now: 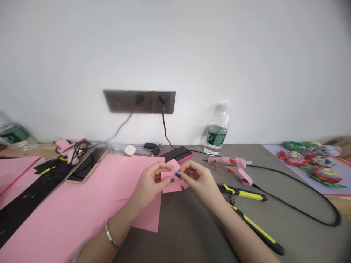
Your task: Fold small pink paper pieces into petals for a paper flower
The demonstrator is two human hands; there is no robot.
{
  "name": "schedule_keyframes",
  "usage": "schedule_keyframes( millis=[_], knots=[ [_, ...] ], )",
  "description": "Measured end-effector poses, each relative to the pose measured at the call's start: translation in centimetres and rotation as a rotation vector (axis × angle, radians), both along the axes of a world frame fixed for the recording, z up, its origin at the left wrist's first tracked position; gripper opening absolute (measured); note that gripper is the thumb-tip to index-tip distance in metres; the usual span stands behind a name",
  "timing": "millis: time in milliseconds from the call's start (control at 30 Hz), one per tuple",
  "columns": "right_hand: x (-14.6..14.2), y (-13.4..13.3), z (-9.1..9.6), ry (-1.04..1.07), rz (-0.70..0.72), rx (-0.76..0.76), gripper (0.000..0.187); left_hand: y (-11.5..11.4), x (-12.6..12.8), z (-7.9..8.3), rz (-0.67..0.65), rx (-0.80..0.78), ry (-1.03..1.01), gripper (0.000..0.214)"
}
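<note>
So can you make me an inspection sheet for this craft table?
Surface: grey tabletop, partly under pink paper sheets.
Job's things: small pink paper piece, pinched between both hands.
Clutter: pink glue gun, yellow-handled pliers, phone in pink case.
Hands: left hand and right hand both hold the paper.
Cables: black cord curving across the tabletop.
Surroundings: white wall, wall sockets, water bottle, paper flowers.

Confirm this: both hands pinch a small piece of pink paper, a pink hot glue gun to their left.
No: the head view shows the pink hot glue gun to the right of the left hand and right hand, which pinch the small piece of pink paper.
</note>
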State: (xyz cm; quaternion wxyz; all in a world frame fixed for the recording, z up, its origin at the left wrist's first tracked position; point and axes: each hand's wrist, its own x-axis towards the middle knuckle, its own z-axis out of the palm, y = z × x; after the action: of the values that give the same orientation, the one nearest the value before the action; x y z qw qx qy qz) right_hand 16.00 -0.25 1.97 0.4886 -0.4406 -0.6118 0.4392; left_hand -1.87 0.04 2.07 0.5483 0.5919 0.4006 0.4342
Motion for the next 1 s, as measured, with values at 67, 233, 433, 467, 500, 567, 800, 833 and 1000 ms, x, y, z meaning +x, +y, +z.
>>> schedule_keyframes(
  millis=[67, 233, 433, 467, 500, 567, 800, 833, 1000],
  knots=[
    [0.05, 0.09, -0.08, 0.023, 0.013, -0.017, 0.018, 0.01, -0.03, -0.03, -0.004, -0.003, 0.005, 0.019],
    [0.21, 0.20, 0.02, -0.017, 0.072, -0.095, 0.023, 0.00, 0.01, 0.10, 0.008, 0.016, 0.079, 0.020],
    [0.00, -0.06, 0.44, 0.002, 0.079, -0.107, 0.026, 0.05, 0.12, 0.00, -0.013, 0.008, 0.107, 0.017],
    [-0.05, -0.09, 0.52, 0.005, 0.079, -0.102, 0.027, 0.07, 0.09, -0.04, -0.016, 0.000, 0.103, 0.017],
    [-0.10, -0.12, 0.60, 0.008, 0.083, -0.097, 0.028, 0.09, 0.06, -0.07, -0.017, -0.009, 0.096, 0.018],
    [-0.19, -0.15, 0.68, -0.001, 0.101, -0.094, 0.032, 0.11, 0.00, -0.09, -0.026, -0.026, 0.080, 0.020],
    [-0.53, -0.34, 0.39, -0.092, 0.106, -0.026, 0.033, 0.08, 0.09, 0.05, -0.045, 0.001, 0.086, 0.019],
    [-0.56, -0.36, 0.37, -0.086, 0.103, -0.009, 0.033, 0.04, 0.14, 0.10, -0.059, 0.003, 0.094, 0.020],
    [-0.63, -0.39, 0.45, -0.067, 0.100, 0.022, 0.036, -0.37, 0.39, 0.38, -0.133, -0.052, 0.090, 0.030]
  ],
)
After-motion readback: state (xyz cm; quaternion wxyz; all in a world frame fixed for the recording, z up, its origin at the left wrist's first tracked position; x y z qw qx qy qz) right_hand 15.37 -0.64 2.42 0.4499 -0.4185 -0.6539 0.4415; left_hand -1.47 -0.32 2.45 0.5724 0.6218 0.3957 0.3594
